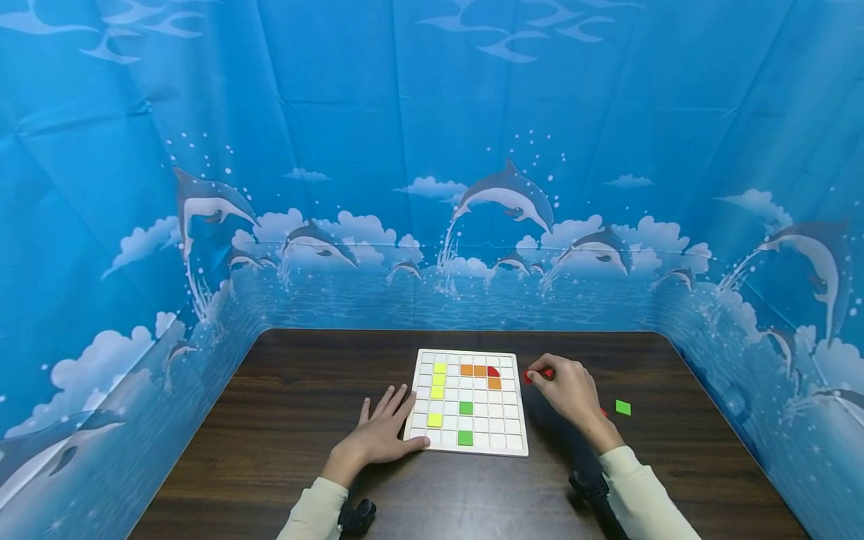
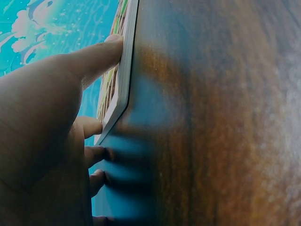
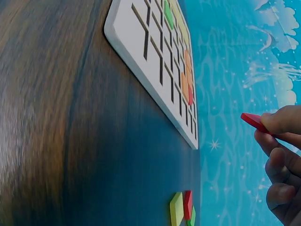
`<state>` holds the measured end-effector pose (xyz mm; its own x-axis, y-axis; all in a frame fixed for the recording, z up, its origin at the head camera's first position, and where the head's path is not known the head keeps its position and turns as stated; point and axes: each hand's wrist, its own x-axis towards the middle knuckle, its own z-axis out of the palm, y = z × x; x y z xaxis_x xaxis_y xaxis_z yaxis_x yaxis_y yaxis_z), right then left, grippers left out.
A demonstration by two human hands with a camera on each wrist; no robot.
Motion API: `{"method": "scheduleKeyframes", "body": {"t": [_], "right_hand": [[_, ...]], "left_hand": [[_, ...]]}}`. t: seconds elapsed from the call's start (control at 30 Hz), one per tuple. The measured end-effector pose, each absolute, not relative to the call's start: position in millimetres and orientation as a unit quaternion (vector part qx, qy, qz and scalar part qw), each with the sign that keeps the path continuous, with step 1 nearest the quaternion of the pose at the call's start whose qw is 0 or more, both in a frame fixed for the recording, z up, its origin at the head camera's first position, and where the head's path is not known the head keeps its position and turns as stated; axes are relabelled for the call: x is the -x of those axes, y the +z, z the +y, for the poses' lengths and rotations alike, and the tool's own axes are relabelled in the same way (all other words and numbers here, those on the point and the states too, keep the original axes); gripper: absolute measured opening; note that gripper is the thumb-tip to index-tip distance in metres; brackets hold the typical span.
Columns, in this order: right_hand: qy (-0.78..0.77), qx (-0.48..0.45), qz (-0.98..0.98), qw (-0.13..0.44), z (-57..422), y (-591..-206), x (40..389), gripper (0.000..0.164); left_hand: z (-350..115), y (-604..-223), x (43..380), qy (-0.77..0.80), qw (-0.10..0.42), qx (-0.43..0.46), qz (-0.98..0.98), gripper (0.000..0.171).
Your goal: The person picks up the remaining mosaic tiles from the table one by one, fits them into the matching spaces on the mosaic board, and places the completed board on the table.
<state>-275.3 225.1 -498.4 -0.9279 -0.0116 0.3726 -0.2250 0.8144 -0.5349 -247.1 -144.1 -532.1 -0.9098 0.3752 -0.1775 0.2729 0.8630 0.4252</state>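
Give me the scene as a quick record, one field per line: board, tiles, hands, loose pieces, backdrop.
board: white board with a grid, flat on the table
tiles on it: four yellow tiles, three orange tiles, two green tiles, one red tile
left hand: fingers at board's left edge, thumb at near edge
right hand: pinches a red piece, right of board
loose at right: green piece, second red piece, yellow piece
backdrop: blue cloth with dolphins

Pale glare on table, dark shadows
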Motion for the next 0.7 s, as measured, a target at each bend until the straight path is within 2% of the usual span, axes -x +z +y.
{"method": "scheduleKeyframes", "body": {"t": [0.7], "right_hand": [[0.349,-0.059,-0.923,0.154,201.5,-508.8,277.0,0.005]], "left_hand": [[-145.0,-533.9,248.1,0.199,0.124,-0.167,0.958,0.1]]}}
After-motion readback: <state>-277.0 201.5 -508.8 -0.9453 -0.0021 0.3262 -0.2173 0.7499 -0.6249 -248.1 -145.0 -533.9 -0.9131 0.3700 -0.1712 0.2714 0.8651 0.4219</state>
